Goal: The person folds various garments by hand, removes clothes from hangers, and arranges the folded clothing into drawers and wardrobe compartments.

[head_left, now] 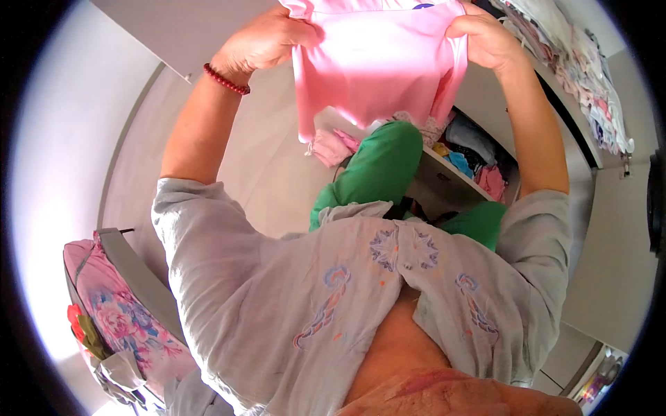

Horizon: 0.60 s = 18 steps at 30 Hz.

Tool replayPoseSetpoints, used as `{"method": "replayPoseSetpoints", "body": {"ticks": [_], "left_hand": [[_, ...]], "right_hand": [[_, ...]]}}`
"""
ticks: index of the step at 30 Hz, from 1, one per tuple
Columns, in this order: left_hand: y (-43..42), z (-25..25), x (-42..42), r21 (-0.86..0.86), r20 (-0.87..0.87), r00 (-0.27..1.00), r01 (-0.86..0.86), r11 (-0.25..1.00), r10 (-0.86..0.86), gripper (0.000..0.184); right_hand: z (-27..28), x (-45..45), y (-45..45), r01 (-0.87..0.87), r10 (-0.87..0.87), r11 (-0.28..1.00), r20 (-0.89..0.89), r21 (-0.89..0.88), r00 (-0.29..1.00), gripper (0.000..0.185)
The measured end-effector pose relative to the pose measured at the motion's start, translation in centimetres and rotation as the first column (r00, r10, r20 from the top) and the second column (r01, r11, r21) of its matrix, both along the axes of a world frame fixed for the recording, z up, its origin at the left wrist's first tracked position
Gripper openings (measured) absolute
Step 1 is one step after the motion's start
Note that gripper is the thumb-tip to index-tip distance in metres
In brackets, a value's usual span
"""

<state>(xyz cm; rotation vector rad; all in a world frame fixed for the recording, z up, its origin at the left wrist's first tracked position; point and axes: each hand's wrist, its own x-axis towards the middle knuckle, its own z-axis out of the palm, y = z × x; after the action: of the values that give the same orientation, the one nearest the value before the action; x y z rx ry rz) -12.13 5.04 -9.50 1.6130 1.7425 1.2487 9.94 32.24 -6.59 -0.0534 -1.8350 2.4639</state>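
Note:
A pink garment [374, 69], perhaps a child's top, hangs spread out at the top of the head view. My left hand [267, 38] pinches its left side, with the thumb lying over the cloth. Its right side is gripped by my right hand [485, 38], thumb also on the front. A dark blue mark shows near the garment's upper edge, which runs out of the frame. Below it, a folded pink cloth [329, 148] lies on the floor beside my green-trousered knee [381, 163].
An open drawer [444, 173] holds several folded clothes, among them a blue-grey pile [472, 139] and a pink piece [491, 184]. Clothes [590, 83] hang or lie along the upper right. A pink floral bag [125, 312] stands at lower left. White cabinet panels [614, 243] rise at right.

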Motion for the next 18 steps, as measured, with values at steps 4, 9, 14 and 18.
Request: {"method": "replayPoseSetpoints", "body": {"ticks": [4, 9, 14, 18], "left_hand": [[1.6, 0.2, 0.3, -0.13, 0.649, 0.761, 0.092, 0.987, 0.014, 0.011], [4.9, -0.8, 0.1, -0.133, 0.69, 0.723, 0.158, 0.979, -0.023, 0.013], [7.7, 1.0, 1.8, -0.044, 0.781, 0.608, 0.282, 0.958, -0.143, 0.045], [8.6, 3.8, 3.4, 0.043, 0.516, 0.834, 0.2, 0.979, -0.193, 0.048]], "right_hand": [[-0.4, 1.0, 0.4, 0.023, -0.023, 1.0, -0.004, -0.015, 1.0, 0.047], [-2.8, -0.5, 2.8, -0.097, 0.102, 0.99, 0.045, -0.104, 0.994, 0.041], [-2.1, -0.7, 4.6, 0.058, -0.045, 0.991, 0.103, -0.122, 0.994, 0.035], [0.4, 0.1, 4.7, 0.04, -0.033, 0.997, -0.109, 0.066, 0.993, 0.036]]}}
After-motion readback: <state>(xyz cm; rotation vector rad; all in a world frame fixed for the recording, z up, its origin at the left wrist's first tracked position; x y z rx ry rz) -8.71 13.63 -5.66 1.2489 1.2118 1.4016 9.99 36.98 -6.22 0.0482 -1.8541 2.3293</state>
